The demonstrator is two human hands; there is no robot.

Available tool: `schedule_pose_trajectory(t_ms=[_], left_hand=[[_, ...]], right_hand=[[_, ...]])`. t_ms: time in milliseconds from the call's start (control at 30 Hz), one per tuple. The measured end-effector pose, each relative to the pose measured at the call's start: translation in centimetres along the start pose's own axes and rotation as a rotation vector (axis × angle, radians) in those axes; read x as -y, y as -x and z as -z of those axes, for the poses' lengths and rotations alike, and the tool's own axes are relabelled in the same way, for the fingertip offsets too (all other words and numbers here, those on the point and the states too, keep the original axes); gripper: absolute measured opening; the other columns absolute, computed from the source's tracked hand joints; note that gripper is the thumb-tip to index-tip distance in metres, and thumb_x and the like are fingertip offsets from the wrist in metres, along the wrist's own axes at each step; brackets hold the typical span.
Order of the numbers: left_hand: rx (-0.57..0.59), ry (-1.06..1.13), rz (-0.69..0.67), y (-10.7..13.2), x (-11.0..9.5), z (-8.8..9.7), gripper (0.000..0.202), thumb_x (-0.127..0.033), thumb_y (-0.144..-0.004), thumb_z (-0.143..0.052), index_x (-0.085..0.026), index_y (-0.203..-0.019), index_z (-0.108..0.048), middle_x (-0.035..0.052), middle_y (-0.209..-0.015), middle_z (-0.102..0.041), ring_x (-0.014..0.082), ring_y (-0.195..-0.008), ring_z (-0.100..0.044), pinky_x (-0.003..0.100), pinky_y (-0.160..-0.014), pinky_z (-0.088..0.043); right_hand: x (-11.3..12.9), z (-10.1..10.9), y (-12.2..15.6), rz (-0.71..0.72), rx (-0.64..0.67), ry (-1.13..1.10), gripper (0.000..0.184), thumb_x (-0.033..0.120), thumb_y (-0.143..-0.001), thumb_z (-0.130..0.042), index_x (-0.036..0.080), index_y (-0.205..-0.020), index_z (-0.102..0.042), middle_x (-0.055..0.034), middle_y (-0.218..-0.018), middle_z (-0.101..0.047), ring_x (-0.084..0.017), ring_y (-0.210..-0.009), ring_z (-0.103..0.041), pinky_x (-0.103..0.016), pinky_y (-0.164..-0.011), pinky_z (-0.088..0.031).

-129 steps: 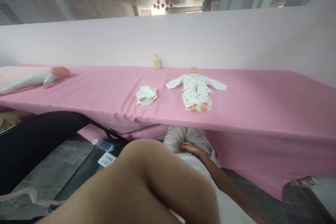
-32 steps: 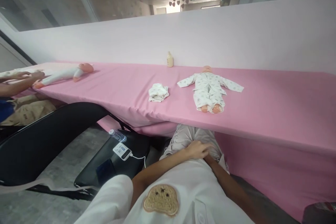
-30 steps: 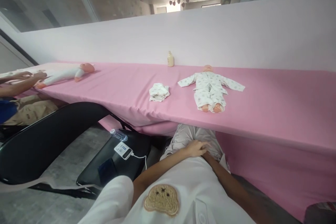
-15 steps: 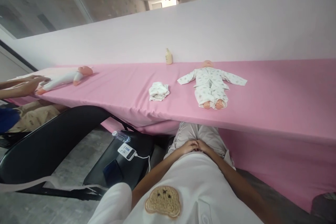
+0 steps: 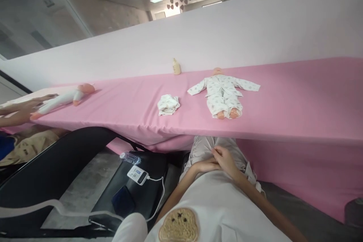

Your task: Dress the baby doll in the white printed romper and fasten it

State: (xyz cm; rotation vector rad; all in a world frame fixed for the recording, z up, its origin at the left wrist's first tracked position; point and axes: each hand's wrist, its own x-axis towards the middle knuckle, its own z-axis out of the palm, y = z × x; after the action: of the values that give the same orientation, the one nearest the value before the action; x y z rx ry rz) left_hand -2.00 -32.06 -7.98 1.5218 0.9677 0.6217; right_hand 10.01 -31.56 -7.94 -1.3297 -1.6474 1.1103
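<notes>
Both my hands rest in my lap, below the table edge. My left hand (image 5: pixel 206 165) lies flat with its fingers stretched out, their tips partly hidden beneath the right. Over them sits my right hand (image 5: pixel 226 160), lifted a little, its fingers loosely extended and nothing visible in them. On the pink table in front lies a baby doll (image 5: pixel 217 71) on its back, dressed in a white patterned jacket (image 5: pixel 219 84) and matching trousers (image 5: pixel 224 104), arms spread. Left of it is a folded stack of white patterned cloth (image 5: pixel 168 104). Neither hand touches these.
A pale yellow bottle (image 5: pixel 176 67) stands by the wall. At left, another person's hands (image 5: pixel 24 109) are beside a second doll (image 5: pixel 64 99). A black chair (image 5: pixel 147 196) holds a water bottle (image 5: pixel 130 158), a white cabled device (image 5: pixel 137 174) and a dark blue object (image 5: pixel 123 201).
My hands were clasped together; the right has risen and shifted over the left. The other person's hands have moved slightly left from the second doll's legs. The view has shifted a little.
</notes>
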Motion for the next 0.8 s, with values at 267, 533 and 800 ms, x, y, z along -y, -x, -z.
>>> schedule_pose_trajectory(t_ms=[267, 533, 800], left_hand=[[0.005, 0.291, -0.096, 2.4, -4.4, 0.3, 0.020, -0.029, -0.073, -0.066, -0.015, -0.087, -0.068, 0.0083, -0.080, -0.070, 0.0230, -0.079, -0.063, 0.036, -0.074, -0.051], [-0.479, 0.562, -0.201, 3.4, -7.9, 0.9, 0.026, -0.031, -0.074, -0.068, -0.014, -0.094, -0.070, 0.0069, -0.084, -0.071, 0.0160, -0.078, -0.065, 0.028, -0.079, -0.049], [-0.671, 0.604, -0.326, 5.4, -9.7, 2.0, 0.043, -0.035, -0.078, -0.066, -0.020, -0.117, -0.055, 0.0009, -0.078, -0.064, 0.0042, -0.045, -0.047, 0.019, -0.048, -0.046]], right_hand=[[7.7, 1.7, 3.2, 0.436, 0.018, 0.078, 0.024, 0.028, -0.088, -0.045, 0.019, -0.068, -0.055, 0.0015, -0.061, -0.056, -0.011, -0.057, -0.050, -0.024, -0.056, -0.036], [7.2, 3.7, 2.9, 0.314, -0.339, 0.120, 0.027, 0.040, -0.083, -0.055, 0.020, -0.100, -0.062, -0.0100, -0.108, -0.061, -0.025, -0.104, -0.053, -0.039, -0.091, -0.041], [8.7, 2.8, 4.0, 0.170, 0.501, -0.132, 0.033, 0.042, -0.090, -0.044, 0.018, -0.068, -0.050, 0.0037, -0.059, -0.048, -0.010, -0.056, -0.045, -0.023, -0.057, -0.035]])
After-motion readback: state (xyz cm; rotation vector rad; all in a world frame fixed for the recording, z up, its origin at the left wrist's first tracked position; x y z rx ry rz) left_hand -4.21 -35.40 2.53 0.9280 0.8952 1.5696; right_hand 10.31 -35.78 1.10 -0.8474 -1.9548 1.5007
